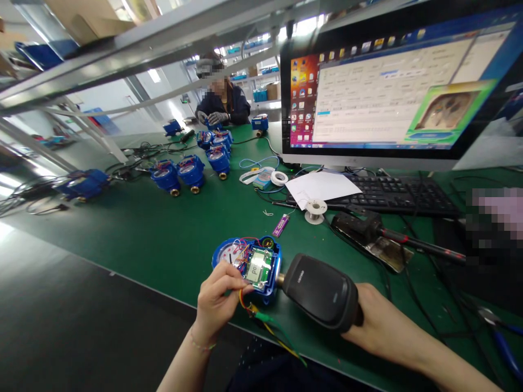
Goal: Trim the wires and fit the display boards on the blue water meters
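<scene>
green work surface [143, 228], one, broad, running beneath a metal shelf frame [134, 49]; storage racks behind.

item: opened blue meter [249, 269], near the surface's front edge, in front of the wearer. round dial at left, exposed circuit board with a small display [254, 271] bearing dark characters, thin red and blue wires looped between. brass fitting [281, 279] at right.

item: left hand [220, 291], bare, string bracelet at wrist. fingers and thumb drawn narrow at the meter's lower left, where red and yellow leads [261, 316] emerge and trail toward the near edge, one green sleeve among them. whether the fingertips clasp leads or casing cannot be told.

item: black handheld device [322, 291], narrow end beside the brass fitting; contact cannot be told. right hand [373, 321] closed around it from the right, fingers mostly hidden beneath.

item: purple strip [280, 225], lying beyond the meter.

item: spool of wire [315, 212], upright, near white paper [327, 187].

item: white tape roll [279, 178], left of the paper.

item: monitor [392, 98], lit, windows displayed; black keyboard [408, 196] below it.

item: blue-handled pliers [504, 348], far right.

group: blue meters [190, 171], several, left and beyond.

figure: co-worker [224, 103], seated across, grey-gloved hands at a blue meter.
</scene>
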Available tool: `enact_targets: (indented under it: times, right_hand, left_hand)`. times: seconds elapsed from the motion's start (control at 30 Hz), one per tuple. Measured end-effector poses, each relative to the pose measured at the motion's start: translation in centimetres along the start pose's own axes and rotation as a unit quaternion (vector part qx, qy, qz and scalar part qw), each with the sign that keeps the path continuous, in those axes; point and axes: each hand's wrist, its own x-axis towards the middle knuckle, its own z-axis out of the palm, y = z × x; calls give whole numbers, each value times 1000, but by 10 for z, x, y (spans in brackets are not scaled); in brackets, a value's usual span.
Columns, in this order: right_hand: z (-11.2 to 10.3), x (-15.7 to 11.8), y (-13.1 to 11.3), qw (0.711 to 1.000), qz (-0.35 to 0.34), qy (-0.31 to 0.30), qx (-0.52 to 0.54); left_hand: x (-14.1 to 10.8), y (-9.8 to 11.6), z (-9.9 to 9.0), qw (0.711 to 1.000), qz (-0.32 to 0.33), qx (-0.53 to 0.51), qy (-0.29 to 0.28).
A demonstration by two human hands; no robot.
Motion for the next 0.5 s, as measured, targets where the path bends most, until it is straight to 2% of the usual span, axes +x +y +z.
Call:
enact_targets:
  times: [0.5]
  right_hand:
    - [-8,-9,1,1000,10,15,-22]
  left_hand:
    - [-1,0,-1,1000,1,-1,-5]
